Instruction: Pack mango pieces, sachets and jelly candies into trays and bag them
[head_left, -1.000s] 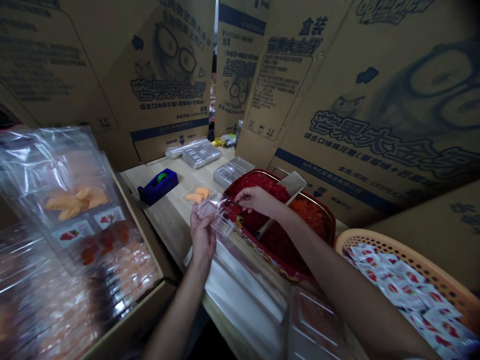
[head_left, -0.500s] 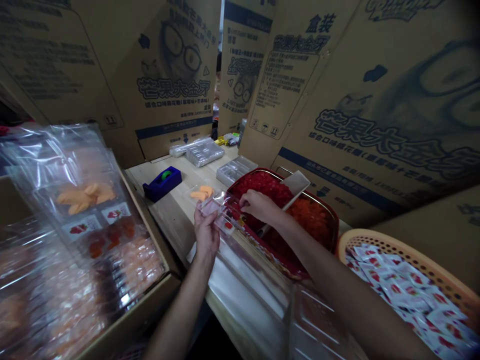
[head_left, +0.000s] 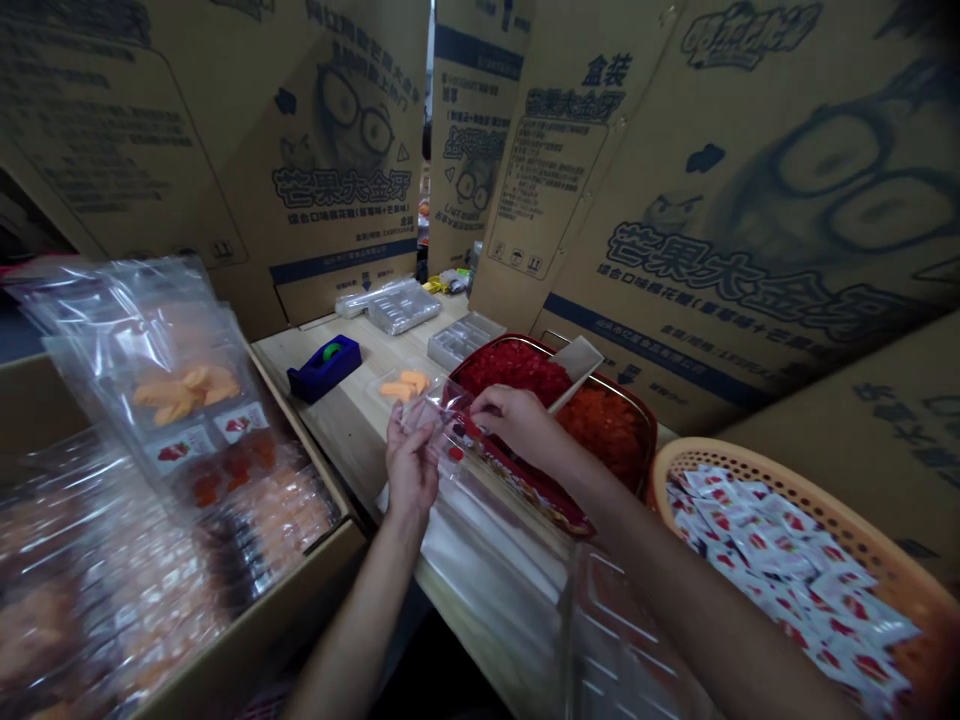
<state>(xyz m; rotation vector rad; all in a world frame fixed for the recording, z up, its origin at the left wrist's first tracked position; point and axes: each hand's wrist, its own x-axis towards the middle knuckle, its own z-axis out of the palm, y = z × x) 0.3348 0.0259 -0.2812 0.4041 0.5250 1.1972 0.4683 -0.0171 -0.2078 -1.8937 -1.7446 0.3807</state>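
Observation:
My left hand [head_left: 411, 462] grips a small clear plastic tray [head_left: 442, 425] from below, tilted over the table's near edge. A red piece lies in the tray's lower compartment. My right hand [head_left: 513, 418] is pinched at the tray's upper rim, fingers together on something I cannot make out. Directly behind it stands a red tub [head_left: 641, 425] heaped with red and orange candy pieces, with a pale scoop [head_left: 576, 362] resting in it.
An orange basket [head_left: 840, 505] of white-and-red sachets sits at the right. Left, a cardboard box [head_left: 300, 610] holds filled bagged trays [head_left: 187, 400]. On the wooden table [head_left: 337, 420]: a blue tape dispenser [head_left: 324, 366], a tray with orange pieces [head_left: 401, 385], stacks of empty trays [head_left: 461, 342]. Printed cartons [head_left: 712, 200] wall the back.
My right hand has come from over the tub to the tray's rim. A red piece now lies in the tray. The view has shifted slightly.

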